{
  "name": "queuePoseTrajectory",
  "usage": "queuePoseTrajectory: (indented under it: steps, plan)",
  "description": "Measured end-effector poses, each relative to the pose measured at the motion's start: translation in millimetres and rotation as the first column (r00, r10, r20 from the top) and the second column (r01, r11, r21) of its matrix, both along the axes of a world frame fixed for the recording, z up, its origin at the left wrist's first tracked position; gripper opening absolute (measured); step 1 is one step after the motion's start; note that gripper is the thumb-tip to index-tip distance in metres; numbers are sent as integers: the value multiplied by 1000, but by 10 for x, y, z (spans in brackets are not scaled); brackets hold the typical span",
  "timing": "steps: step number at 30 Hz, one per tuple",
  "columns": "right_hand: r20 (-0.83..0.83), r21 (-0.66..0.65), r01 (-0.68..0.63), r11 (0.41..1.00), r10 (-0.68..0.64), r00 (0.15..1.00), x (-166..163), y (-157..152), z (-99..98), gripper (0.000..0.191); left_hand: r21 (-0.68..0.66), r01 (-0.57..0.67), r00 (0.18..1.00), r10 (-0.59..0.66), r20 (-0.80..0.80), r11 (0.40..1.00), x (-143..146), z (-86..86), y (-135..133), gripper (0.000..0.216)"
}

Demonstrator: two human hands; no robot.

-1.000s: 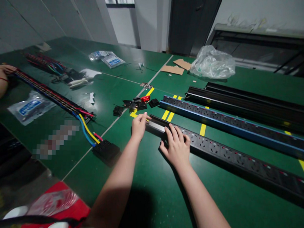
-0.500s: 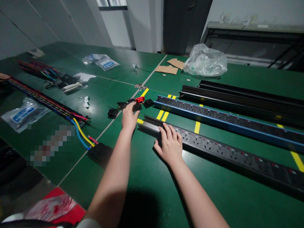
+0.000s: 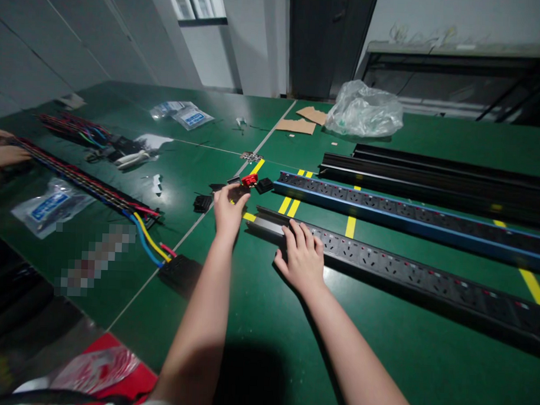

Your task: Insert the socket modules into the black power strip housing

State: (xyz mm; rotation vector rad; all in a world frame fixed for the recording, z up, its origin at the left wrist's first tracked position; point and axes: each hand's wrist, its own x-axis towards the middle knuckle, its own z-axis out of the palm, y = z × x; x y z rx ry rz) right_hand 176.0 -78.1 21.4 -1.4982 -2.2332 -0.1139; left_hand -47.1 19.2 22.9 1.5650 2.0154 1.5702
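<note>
My left hand (image 3: 227, 213) reaches into a small group of parts, its thumb and fingers closed around a dark socket module (image 3: 239, 194). Right beside its fingertips lie a red socket module (image 3: 250, 180) and a black module (image 3: 264, 185). Another black module (image 3: 202, 203) sits to the left of that hand. My right hand (image 3: 302, 251) rests with fingers spread over the near end of a black power strip (image 3: 392, 264), whose row of sockets runs off to the right. At this end the strip's channel (image 3: 269, 221) has no sockets in it.
Behind lie a blue power strip (image 3: 385, 213), black rails (image 3: 412, 178), a clear plastic bag (image 3: 366, 108) and cardboard pieces (image 3: 295, 126). Leftward, a co-worker's hands (image 3: 6, 149) touch a wired strip (image 3: 85, 175); its wires lead to a black block (image 3: 181, 275).
My left hand has shifted slightly left, its thumb and fingers closing on a dark module among the parts. The right hand stays put. A co-worker's second hand has come into view.
</note>
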Motion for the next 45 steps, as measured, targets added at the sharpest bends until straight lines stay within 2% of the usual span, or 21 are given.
queuePoseTrajectory:
  steps: [1,3,5,8,13,17,21,23,33,39,45]
  plan:
    - [-3,3,1,1000,-1,1000,0,0,1,52,50,7,989,-14,147,999,18,-33,-63,42]
    - [-6,8,-1,1000,1,1000,0,-2,8,52,108,2,915,-45,401,994,65,-119,-189,44]
    - [-2,7,-5,1000,5,1000,1,-4,21,52,90,-41,838,-15,546,995,106,-201,-282,44]
    - [9,4,-11,1000,11,1000,2,-6,38,52,53,-48,779,5,627,997,132,-244,-305,49]
    - [20,9,-8,1000,8,1000,9,-4,42,52,68,12,726,-55,685,998,138,-193,-200,53]
    - [25,11,-10,1000,9,1000,15,-8,41,51,87,-5,770,-52,636,996,161,-206,-201,43]
    - [26,18,-6,1000,5,1000,10,-9,29,51,161,-8,893,-65,446,987,186,-181,-251,32]
    - [20,24,3,1000,-4,1000,4,-7,22,51,183,11,926,-79,369,983,198,-153,-270,29]
    - [35,18,-8,1000,8,999,9,-6,55,52,62,-7,935,-15,354,998,181,-230,-243,33]
    - [30,10,-12,1000,12,999,4,-2,40,53,-60,-63,991,70,114,996,150,-193,-270,37]
    - [34,6,-13,1000,13,999,2,-4,44,52,-90,-7,1000,8,9,996,139,-203,-273,28]
